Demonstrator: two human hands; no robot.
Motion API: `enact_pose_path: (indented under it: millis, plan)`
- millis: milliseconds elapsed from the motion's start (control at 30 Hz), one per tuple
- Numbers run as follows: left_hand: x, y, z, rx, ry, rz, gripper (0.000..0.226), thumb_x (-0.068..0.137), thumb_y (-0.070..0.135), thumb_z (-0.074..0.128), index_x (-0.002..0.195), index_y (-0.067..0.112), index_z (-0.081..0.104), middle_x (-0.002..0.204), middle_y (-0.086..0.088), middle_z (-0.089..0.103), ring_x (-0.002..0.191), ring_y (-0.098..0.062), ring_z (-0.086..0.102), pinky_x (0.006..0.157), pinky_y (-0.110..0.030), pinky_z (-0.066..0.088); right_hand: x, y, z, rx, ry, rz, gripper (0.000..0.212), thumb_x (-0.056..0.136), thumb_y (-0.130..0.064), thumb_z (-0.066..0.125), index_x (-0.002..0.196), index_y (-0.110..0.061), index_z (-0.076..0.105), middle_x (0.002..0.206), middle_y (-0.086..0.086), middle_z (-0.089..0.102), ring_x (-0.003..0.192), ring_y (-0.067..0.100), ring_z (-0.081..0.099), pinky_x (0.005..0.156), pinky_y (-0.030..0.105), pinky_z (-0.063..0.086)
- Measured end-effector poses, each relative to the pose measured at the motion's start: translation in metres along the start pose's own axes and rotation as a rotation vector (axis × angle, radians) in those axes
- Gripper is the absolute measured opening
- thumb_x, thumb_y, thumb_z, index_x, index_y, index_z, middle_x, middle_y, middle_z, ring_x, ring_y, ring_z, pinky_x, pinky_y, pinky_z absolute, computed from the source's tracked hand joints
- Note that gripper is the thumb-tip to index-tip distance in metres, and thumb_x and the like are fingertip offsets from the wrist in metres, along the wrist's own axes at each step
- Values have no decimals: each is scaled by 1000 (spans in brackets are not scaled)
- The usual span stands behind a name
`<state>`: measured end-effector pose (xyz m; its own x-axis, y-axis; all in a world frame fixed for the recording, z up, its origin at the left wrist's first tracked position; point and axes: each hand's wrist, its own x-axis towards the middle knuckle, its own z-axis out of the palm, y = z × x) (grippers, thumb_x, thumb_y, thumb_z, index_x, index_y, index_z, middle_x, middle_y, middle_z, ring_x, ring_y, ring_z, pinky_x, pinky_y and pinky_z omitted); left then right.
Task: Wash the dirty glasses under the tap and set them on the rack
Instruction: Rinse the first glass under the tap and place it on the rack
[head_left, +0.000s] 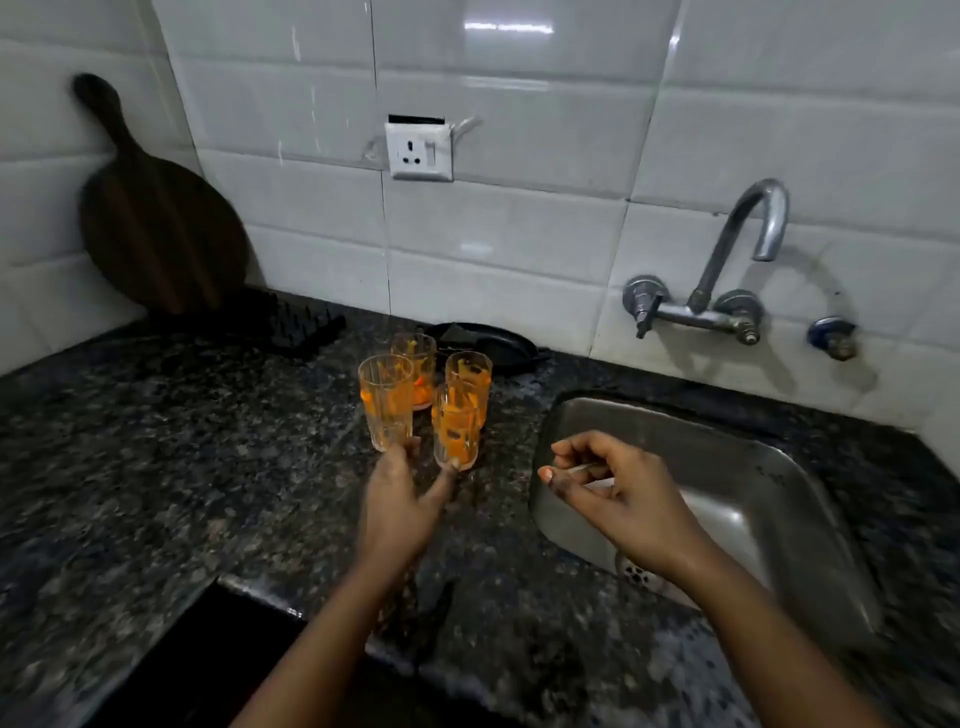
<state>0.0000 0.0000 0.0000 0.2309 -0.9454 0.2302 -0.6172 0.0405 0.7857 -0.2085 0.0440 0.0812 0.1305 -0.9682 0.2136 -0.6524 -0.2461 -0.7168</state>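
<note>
Four glasses (431, 395) stand clustered on the dark speckled worktop (156, 457), all streaked with orange residue, so by the look of it none has been washed yet. The black pegged rack (296, 325) at the back left holds nothing that can be seen, and no water shows at the tap (748, 234). The whole job seems left to do: carry each glass to the sink (753, 483), rinse it, and set it on the rack.

The room is a kitchen corner walled in glossy white tiles (519, 234). The worktop runs along the wall, with the steel sink sunk into it on the right, below the wall-mounted tap. A round dark wooden board (161, 234) leans in the left corner, behind the rack. A flat dark dish (493, 340) lies behind the glasses, and a white socket (420, 150) sits on the wall above.

The left hand (400, 499) reaches with loose, spread fingers to the two nearest glasses, fingertips touching their bases but not yet gripping. The right hand (618, 488) hovers over the sink's near edge, fingers loosely curled, grasping nothing clearly visible.
</note>
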Motion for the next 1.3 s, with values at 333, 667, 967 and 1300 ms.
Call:
enact_pose_path:
  millis: [333,667,967,1300]
  plan:
    - [68,-11,71,-150,-51,-178,112,56,48,83,142,13,20,140,-10,45,127,-28,45,100,-36,40,60,58,3,69,28,189,16,82,-24,68,96,-16,65,82,-6,67,74,2,61,65,7,46]
    - [53,14,90,-104,34,-235,68,49,40,87,107,21,57,100,-4,71,95,-25,66,81,-34,52,113,106,-41,-47,62,150,25,79,-24,71,99,-11,64,86,4,68,75,13,63,67,15,49]
    - [62,84,138,-304,-121,44,79,34,53,80,106,38,53,92,15,70,89,-8,67,82,-36,56,195,166,-82,-279,366,235,63,80,-29,69,127,1,39,122,23,55,107,39,55,90,42,44]
    - [81,108,145,-301,-192,239,103,43,35,88,129,49,34,101,44,58,88,13,62,81,-15,52,236,157,-75,-472,383,209,56,92,-12,47,141,-17,22,136,19,36,110,39,50,73,41,44]
